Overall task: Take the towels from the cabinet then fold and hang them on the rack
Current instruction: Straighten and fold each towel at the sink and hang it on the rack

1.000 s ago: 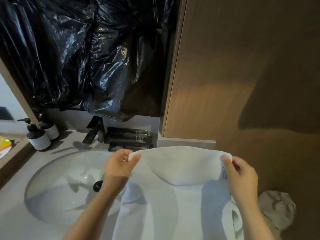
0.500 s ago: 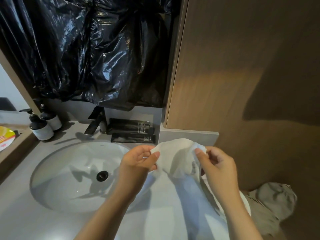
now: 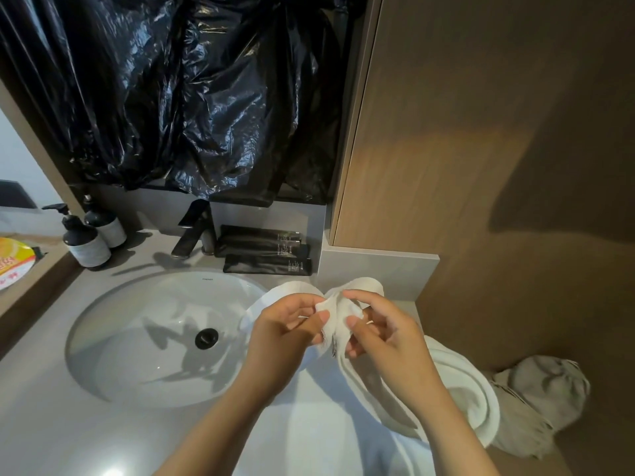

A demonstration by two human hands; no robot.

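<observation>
pinching the white towel (image 3: 462, 396) with both hands over the near right part of the grey counter (image 3: 44, 424): left hand (image 3: 288, 333) grips one top corner between thumb and curled fingers, right hand (image 3: 385, 338) grips the other corner the same way, the two corners held close together, nearly touching. folded top edge of the towel humps up just beyond the fingertips. the rest hangs toward the near edge and bulges in a loop to the right of the right forearm. the towel overlaps the right rim of the white sink basin (image 3: 120, 355); black drain plug (image 3: 206, 338) at the basin's middle. far side of the counter: dark faucet (image 3: 192, 231), black tubes (image 3: 264, 250) stacked just right of it, pump bottles (image 3: 86, 245) at far left. crumpled black plastic sheet (image 3: 206, 97) covers the wall above. wooden panel (image 3: 481, 132) fills the right. grey crumpled cloth (image 3: 543, 389) lies at near right, beside the towel's loop
</observation>
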